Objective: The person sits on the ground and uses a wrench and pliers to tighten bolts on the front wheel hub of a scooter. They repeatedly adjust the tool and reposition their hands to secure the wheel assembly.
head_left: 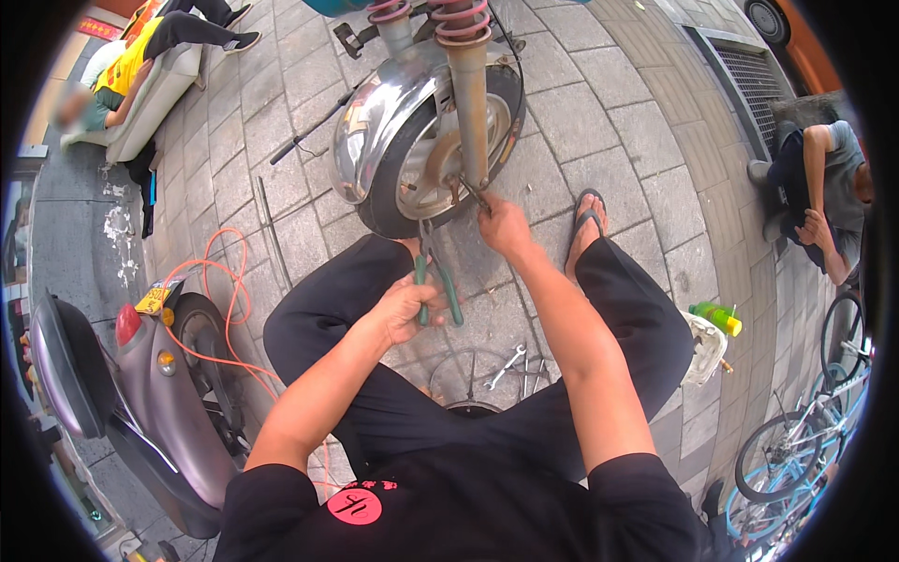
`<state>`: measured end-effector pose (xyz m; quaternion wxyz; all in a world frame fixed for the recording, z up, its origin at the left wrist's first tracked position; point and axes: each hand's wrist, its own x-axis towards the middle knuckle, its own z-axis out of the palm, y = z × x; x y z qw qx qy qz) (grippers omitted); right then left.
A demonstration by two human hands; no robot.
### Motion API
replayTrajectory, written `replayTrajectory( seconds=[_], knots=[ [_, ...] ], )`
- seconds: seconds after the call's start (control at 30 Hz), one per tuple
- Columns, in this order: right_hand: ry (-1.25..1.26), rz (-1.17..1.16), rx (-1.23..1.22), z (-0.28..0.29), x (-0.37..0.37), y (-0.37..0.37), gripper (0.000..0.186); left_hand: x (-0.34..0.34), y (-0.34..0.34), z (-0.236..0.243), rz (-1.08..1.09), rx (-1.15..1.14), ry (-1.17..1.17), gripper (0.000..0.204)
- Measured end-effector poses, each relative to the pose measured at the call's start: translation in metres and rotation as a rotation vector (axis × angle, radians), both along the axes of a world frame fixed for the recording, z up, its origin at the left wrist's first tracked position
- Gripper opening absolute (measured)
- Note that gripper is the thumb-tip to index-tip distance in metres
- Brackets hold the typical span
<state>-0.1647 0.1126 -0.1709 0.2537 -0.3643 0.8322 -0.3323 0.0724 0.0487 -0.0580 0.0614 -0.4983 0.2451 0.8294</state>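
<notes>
My left hand (406,307) is closed around one green handle of a pair of pliers (449,290). The handles are spread apart, and the jaws point up toward the bottom of a scooter wheel's tyre (382,200). Beside the hub, my right hand (507,228) has its fingers closed at the lower end of the rusty shock absorber (471,117). A short, slim metal piece (476,193) runs from these fingers to the axle area; its kind is not clear. Over the wheel curves a shiny chrome mudguard (361,140).
Between my legs lie an open-end wrench (507,366) and other tools. An orange hose (245,281) loops beside a parked purple scooter (178,412) at left. A green bottle (715,317) and a white bag (704,348) lie right of my knee. Other people sit at both sides.
</notes>
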Motion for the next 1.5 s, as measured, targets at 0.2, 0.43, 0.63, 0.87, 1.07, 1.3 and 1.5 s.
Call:
replayTrajectory(
  seconds=[0.2,0.43,0.63,0.87,1.07,1.3,1.5],
  knots=[
    [-0.077,-0.011,0.016,-0.002,0.008,-0.005,0.041,-0.016,-0.016,-0.043,-0.146,-0.224,-0.013,0.055],
    [-0.111,-0.023,0.042,0.000,0.006,-0.005,0.042,-0.038,-0.041,-0.037,-0.207,-0.357,-0.073,0.044],
    [-0.115,0.026,0.104,0.003,0.002,-0.008,0.044,-0.038,-0.075,-0.019,-0.387,-0.307,-0.082,0.047],
    [-0.131,0.036,0.096,0.004,-0.001,-0.007,0.046,-0.040,-0.086,-0.005,-0.504,-0.409,-0.116,0.041],
    [-0.093,0.024,0.053,-0.003,0.000,-0.006,0.041,-0.037,-0.095,-0.015,-0.639,-0.600,-0.028,0.022],
    [0.058,0.073,0.152,0.021,-0.003,-0.006,0.032,-0.048,-0.088,-0.006,-0.601,-0.523,-0.134,0.007],
    [0.372,0.307,0.227,0.118,-0.017,-0.067,0.019,-0.045,-0.088,-0.019,-0.742,-0.717,-0.192,0.004]
  ],
)
